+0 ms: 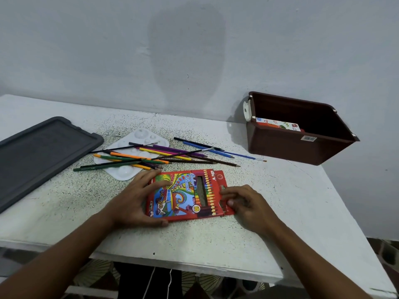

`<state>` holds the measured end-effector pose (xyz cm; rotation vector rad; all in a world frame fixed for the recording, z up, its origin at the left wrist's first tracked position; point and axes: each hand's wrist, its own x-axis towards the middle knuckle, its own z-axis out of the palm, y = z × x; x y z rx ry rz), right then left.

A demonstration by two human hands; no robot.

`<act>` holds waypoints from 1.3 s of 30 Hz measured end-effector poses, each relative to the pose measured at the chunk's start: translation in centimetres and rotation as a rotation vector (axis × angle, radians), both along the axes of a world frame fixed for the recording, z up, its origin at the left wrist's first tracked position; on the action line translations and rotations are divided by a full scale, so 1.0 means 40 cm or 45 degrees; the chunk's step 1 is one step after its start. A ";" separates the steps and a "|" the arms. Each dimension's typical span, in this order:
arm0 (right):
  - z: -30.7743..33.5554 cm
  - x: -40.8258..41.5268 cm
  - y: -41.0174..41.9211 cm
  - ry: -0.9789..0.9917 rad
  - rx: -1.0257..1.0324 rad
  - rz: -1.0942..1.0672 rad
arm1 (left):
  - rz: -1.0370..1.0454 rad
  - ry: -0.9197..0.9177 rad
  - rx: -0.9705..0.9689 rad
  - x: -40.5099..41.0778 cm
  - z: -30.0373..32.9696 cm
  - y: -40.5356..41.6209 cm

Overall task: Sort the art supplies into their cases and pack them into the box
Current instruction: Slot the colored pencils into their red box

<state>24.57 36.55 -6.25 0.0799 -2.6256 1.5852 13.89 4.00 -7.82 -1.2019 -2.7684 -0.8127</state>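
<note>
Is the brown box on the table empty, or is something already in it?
Not empty. The brown box has no lid on, and a flat printed packet lies inside. What else it holds cannot be told.

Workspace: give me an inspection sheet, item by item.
Surface: speckled white table, against a grey wall.
Job's things: red pencil case flat near the front edge; loose pencils and brushes piled across a white palette; brown box at far right, a printed packet inside.
Clutter: grey lid at left.
Grip: left hand and right hand each hold a side of the case.
Cables: nothing seen.
Surroundings: patterned floor below.
</note>
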 end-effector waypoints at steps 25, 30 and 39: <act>-0.042 -0.191 0.036 0.185 0.717 -0.475 | -0.003 0.055 0.021 0.001 -0.003 0.002; -0.041 -0.190 0.030 0.144 0.677 -0.586 | -0.001 0.042 0.019 -0.002 -0.001 0.003; -0.026 -0.131 0.109 0.245 0.261 -0.745 | 0.004 0.016 0.015 -0.007 -0.003 0.003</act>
